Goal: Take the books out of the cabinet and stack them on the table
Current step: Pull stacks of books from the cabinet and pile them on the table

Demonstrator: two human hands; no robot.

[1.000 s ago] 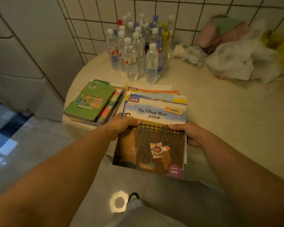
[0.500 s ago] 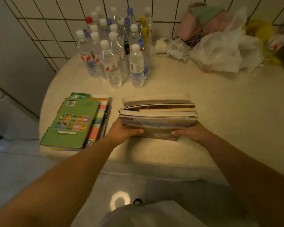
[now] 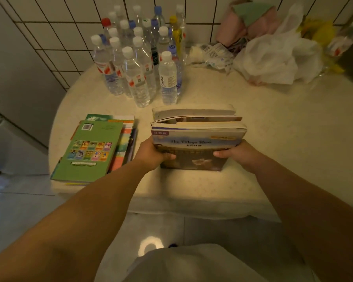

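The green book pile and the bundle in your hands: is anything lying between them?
No. In the head view only a bare strip of table separates the green book pile from the held bundle of books.

A bundle of thin books [image 3: 196,137] stands tilted on the table [image 3: 273,139] (cover facing the camera); a flat green-topped stack [image 3: 92,149] lies beside it.

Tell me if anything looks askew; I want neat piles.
The held bundle of books, gripped by the left hand and right hand, stands tilted on edge with uneven, splayed pages. The flat stack beside it is fanned, edges unaligned.
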